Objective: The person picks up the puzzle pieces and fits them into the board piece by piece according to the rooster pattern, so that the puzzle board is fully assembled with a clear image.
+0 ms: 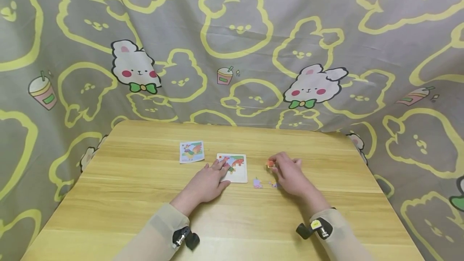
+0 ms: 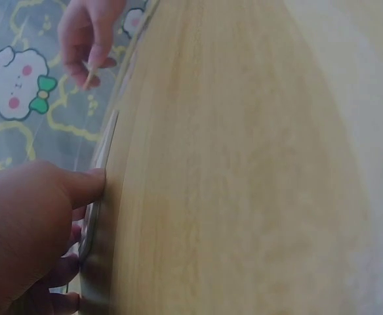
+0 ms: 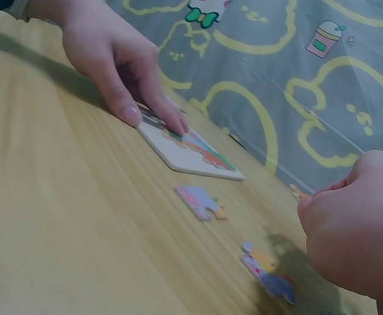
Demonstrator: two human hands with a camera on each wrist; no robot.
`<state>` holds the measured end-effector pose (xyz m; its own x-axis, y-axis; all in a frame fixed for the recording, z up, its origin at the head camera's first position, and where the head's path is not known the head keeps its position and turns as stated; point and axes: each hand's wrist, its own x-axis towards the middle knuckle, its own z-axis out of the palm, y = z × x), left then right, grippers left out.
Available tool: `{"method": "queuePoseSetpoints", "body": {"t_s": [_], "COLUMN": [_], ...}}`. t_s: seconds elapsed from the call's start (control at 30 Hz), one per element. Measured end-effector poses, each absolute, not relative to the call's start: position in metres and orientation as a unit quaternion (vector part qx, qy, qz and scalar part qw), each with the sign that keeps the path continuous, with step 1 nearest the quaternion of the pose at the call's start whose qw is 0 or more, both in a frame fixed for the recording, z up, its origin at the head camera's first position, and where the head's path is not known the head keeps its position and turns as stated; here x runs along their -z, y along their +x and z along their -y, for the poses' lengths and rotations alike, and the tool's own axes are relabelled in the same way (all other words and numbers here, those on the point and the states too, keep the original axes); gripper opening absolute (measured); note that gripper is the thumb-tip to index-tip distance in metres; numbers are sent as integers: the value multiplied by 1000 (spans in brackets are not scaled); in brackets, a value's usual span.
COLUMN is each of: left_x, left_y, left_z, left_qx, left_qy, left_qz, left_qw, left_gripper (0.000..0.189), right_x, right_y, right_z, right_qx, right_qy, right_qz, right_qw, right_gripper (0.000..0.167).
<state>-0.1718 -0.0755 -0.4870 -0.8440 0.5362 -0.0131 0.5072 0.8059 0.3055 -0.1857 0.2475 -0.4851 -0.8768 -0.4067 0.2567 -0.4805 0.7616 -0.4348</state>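
Note:
A square jigsaw puzzle tray (image 1: 239, 176) with a white border lies on the table, part of its colourful picture filled in. My left hand (image 1: 206, 182) rests on its left side, fingers laid over the picture and the thumb at the near edge (image 3: 155, 147). To the right of the tray, my right hand (image 1: 291, 174) pinches an orange-red puzzle piece (image 1: 270, 164) just above the table. In the right wrist view, most of that piece is hidden behind the hand. Two loose puzzle pieces (image 3: 198, 201) with purple and pink lie between the tray and my right hand.
A paper picture card (image 1: 191, 152) showing a similar colourful bird lies at the back left of the tray. The wooden table (image 1: 145, 196) ends at a grey patterned curtain (image 1: 250, 104) behind it. Straps with small black devices sit on both wrists.

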Motion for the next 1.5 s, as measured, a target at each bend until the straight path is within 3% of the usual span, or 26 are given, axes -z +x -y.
{"method": "queuePoseSetpoints", "body": {"t_s": [0.67,1.5], "left_x": [488,488], "left_y": [-171,-173], "left_z": [77,78], "left_qx": [-146,-140], "left_qy": [275,286], "left_qz": [-949,-947], "left_qw": [49,36], "left_gripper": [62,61], "right_x": [489,502], "right_y": [-189,-207], "right_z": [-193,-157], "right_qx": [-268,-214], "right_qy": [261,313], "right_qz": [927,923], "right_qw": [34,57], "right_gripper": [28,33]}}
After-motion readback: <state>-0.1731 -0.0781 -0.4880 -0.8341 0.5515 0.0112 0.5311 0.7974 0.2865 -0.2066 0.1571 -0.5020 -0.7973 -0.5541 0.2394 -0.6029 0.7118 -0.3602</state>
